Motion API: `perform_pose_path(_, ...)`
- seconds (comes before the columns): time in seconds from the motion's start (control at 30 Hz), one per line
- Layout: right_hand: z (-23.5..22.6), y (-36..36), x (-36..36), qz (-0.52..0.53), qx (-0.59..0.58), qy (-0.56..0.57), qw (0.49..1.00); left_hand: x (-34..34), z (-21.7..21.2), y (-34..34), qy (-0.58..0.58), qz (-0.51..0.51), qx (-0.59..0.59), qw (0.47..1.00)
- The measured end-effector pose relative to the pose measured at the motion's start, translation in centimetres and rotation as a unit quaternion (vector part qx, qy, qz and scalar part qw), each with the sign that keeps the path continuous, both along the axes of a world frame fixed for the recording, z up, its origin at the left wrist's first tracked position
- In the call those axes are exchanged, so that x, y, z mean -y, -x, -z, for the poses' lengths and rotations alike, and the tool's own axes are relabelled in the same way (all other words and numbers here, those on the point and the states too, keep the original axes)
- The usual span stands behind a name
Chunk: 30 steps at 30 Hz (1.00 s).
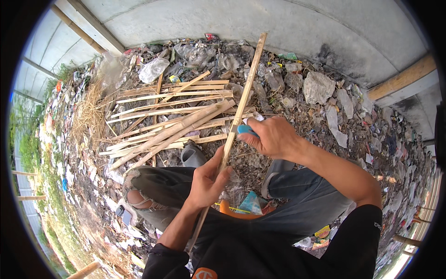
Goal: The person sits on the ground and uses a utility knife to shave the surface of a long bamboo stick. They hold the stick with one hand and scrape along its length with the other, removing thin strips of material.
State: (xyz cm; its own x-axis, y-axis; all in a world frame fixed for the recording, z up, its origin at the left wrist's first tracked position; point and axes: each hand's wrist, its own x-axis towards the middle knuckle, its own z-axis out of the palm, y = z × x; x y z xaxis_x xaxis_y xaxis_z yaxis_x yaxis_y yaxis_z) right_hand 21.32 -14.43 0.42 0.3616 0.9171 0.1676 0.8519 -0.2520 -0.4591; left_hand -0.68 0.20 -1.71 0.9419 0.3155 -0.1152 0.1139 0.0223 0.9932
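Observation:
A long bamboo strip [248, 83] slants from between my legs up toward the wall. My left hand [209, 179] is closed around its lower part, thumb on the near side. My right hand [276, 136] is closed on a small blue object [246, 130], held right beside the strip or against it; its exact kind is hidden by the fingers. To the left of the strip lies a loose pile of split bamboo strips [174, 98], with two thicker bamboo pieces [179, 130] across the top.
Trash and plastic scraps cover the ground. A large rock [318, 87] lies at the right, before the grey wall [297, 28]. An orange curved object [239, 213] and a blue-green packet [251, 203] sit between my legs. A sandal [193, 155] is near the pile.

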Motion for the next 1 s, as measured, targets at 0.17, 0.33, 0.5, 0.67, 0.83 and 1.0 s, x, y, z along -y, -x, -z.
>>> perform_pose_path(0.17,-0.3,-0.1,0.0,0.004,-0.009,0.062,0.998,-0.4,-0.4,0.6,0.032,0.017,-0.034,0.999)
perform_pose_path(0.33,0.5,-5.2,0.0,0.12,-0.004,-0.033,0.992,0.3,-1.2,-0.7,0.023,0.031,-0.048,0.998)
perform_pose_path(0.5,1.5,0.9,0.4,-0.016,0.014,0.009,1.0,-0.1,-0.1,0.1,0.053,0.012,-0.037,0.998)
perform_pose_path(0.67,0.9,-10.4,1.6,0.12,0.016,0.024,0.992,0.1,-1.3,0.1,-0.058,0.061,-0.064,0.994)
perform_pose_path(0.83,1.4,-15.4,4.7,0.252,0.039,-0.015,0.967,1.1,-0.8,-0.3,-0.094,0.096,-0.019,0.991)
perform_pose_path(1.0,0.9,-16.2,5.0,0.285,0.036,0.033,0.957,1.3,-1.7,-0.6,-0.103,0.122,-0.082,0.984)
